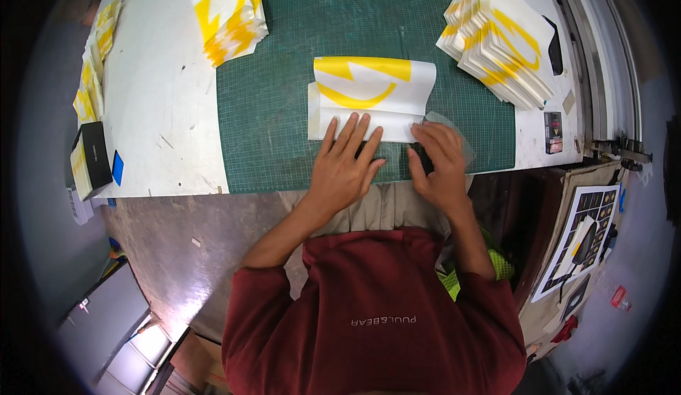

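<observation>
A white sheet with yellow printed shapes [397, 97] lies on the green cutting mat [284, 125] in front of me. A crease runs across it, with a plain white strip along the near edge. My left hand [345, 164] rests flat, fingers spread, their tips on that strip. At the sheet's near right corner is my right hand [441, 164], with bent fingers touching the edge. Something dark shows between its thumb and fingers, too hidden to name. A piece of clear film [454, 127] sticks out beside this hand.
Folded printed sheets stand in a stack [507, 44] at the far right and a smaller pile [228, 22] at the far left. More lie along the table's left edge, near a black box [97, 157]. A small dark box [553, 132] sits by the right edge, beside a metal rail.
</observation>
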### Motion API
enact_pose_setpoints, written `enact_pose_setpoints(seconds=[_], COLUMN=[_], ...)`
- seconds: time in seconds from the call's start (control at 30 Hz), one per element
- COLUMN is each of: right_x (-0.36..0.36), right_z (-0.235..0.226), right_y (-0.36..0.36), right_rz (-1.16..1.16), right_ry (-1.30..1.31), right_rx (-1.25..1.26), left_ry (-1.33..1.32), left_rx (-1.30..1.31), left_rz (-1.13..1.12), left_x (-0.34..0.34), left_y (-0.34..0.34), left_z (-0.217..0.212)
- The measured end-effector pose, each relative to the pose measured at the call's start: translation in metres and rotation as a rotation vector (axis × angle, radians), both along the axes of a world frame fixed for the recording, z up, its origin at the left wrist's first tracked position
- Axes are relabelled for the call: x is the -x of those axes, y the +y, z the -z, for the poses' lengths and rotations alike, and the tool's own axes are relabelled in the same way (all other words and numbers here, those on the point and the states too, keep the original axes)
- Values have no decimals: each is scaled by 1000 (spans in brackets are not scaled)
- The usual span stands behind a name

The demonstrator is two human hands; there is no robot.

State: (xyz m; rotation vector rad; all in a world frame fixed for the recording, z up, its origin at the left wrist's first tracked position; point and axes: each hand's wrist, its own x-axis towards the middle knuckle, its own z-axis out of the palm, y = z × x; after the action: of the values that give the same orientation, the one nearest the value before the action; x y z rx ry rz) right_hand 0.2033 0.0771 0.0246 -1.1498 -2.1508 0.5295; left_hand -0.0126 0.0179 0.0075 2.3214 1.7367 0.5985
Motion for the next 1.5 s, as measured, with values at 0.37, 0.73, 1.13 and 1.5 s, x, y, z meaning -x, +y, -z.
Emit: enact_pose_setpoints(seconds=[0.37, 0.73, 1.13, 1.5], right_x=[-10, -18, -20, -13], right_z=[22, 23, 26, 27], right_y=[-24, -22, -22, -29], right_rz=[-32, -52, -74, -52], right_ry=[-138, -172, -203, -227], right_rx=[-40, -57, -89, -69], left_ry=[3, 32, 38, 56], left_rx=[60, 55, 62, 61], left_rz=[-45, -56, -55, -50], left_x=[-18, -16, -16, -17], left_y=[-11, -15, -16, -19], left_z=[-2, 5, 6, 10])
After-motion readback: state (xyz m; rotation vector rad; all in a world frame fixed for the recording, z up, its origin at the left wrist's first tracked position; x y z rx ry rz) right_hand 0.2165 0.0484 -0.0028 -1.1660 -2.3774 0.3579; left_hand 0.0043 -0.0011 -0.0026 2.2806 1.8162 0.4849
